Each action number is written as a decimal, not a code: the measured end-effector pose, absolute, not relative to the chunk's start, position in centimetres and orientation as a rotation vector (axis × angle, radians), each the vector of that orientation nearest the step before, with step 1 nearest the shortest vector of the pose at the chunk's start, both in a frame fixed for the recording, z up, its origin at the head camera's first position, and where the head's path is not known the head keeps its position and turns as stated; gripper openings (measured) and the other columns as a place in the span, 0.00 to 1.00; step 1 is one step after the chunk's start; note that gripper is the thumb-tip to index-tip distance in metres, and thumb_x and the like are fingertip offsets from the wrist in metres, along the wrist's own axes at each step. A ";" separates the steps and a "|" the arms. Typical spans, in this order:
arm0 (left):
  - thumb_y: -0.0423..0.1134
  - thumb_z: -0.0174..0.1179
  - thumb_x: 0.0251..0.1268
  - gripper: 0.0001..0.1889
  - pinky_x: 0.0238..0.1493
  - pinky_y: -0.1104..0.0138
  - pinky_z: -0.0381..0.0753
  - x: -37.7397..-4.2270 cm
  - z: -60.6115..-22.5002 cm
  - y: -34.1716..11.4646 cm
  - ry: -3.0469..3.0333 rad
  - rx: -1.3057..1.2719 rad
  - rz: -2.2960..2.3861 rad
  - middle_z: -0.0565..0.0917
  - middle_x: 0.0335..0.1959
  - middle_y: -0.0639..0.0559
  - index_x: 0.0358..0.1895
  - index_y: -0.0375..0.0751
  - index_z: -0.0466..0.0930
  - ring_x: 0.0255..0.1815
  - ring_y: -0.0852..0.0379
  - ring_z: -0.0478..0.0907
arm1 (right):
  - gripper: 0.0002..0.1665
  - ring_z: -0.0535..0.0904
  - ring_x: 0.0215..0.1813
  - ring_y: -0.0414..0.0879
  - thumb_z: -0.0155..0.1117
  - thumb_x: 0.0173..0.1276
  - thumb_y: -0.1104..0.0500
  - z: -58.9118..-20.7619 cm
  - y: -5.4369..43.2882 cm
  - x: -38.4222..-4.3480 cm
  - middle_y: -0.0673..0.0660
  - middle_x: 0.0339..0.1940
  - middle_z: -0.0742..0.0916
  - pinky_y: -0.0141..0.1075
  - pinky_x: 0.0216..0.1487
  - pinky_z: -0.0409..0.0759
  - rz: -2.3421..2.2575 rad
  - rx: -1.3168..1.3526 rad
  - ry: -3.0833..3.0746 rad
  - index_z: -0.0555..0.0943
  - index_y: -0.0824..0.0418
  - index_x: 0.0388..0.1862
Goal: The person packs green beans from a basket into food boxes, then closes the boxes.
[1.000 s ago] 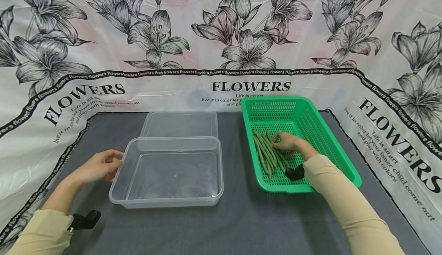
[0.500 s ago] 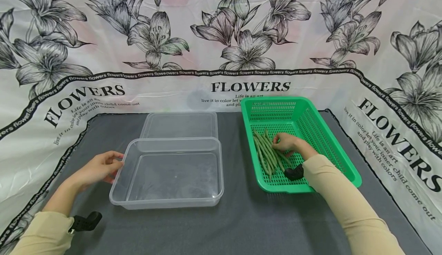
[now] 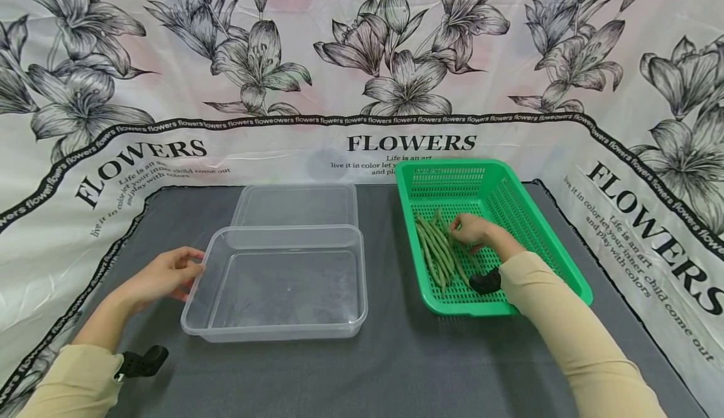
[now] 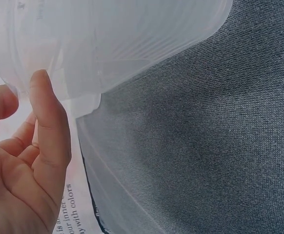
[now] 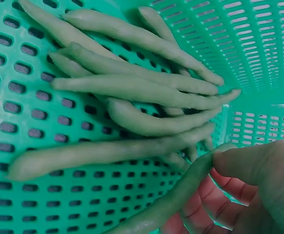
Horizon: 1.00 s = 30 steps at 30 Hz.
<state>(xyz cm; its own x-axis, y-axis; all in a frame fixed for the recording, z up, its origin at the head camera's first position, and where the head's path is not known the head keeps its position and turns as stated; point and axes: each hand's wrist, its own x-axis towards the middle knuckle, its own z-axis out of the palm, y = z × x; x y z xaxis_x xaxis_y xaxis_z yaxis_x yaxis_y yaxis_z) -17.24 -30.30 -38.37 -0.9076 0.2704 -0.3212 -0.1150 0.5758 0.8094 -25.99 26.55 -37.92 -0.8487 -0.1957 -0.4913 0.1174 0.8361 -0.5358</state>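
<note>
In the right wrist view, my right hand (image 5: 249, 190) pinches one green bean (image 5: 166, 204) between thumb and fingers, apart from the other beans. A pile of several green beans (image 3: 435, 248) lies in the left part of the green plastic basket (image 3: 537, 236), beside my right hand (image 3: 474, 231). My left hand (image 3: 164, 275) is at the left side of a clear plastic container (image 3: 288, 292), its thumb and index fingertips at the rim. In the left wrist view, the left hand's thumb (image 4: 47, 107) lies against the container wall (image 4: 112, 34), its fingers loosely bent.
A clear flat lid (image 3: 296, 204) lies behind the container. Grey cloth (image 3: 390, 368) covers the table. A white flower-printed sheet (image 3: 339, 47) hangs behind and at both sides.
My right hand has shifted slightly right within the basket, away from the pile, with the bean in its fingers. The left hand and container stay nearly in place.
</note>
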 end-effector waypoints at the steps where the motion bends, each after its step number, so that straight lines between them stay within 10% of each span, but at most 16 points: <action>1: 0.42 0.50 0.70 0.27 0.34 0.59 0.82 -17.3 -38.4 -30.3 2.396 0.128 1.274 0.74 0.43 0.37 0.62 0.27 0.56 0.38 0.52 0.74 | 0.18 0.71 0.32 0.47 0.40 0.74 0.60 -37.8 26.7 -26.0 0.59 0.29 0.74 0.41 0.34 0.80 -0.774 -0.053 2.470 0.63 0.70 0.56; 17: 0.42 0.48 0.71 0.26 0.33 0.60 0.82 -17.2 -38.5 -30.3 2.391 0.128 1.282 0.74 0.46 0.35 0.62 0.26 0.57 0.38 0.52 0.75 | 0.20 0.59 0.20 0.42 0.38 0.70 0.64 -34.2 26.4 -27.0 0.49 0.14 0.63 0.44 0.34 0.80 -0.819 -0.133 2.515 0.58 0.56 0.16; 30: 0.45 0.48 0.71 0.27 0.34 0.60 0.82 -17.2 -38.4 -30.4 2.387 0.111 1.277 0.75 0.46 0.35 0.62 0.27 0.58 0.39 0.52 0.76 | 0.10 0.72 0.35 0.48 0.41 0.71 0.63 -31.4 24.9 -27.4 0.61 0.36 0.73 0.43 0.36 0.82 -0.784 -0.147 2.609 0.68 0.69 0.37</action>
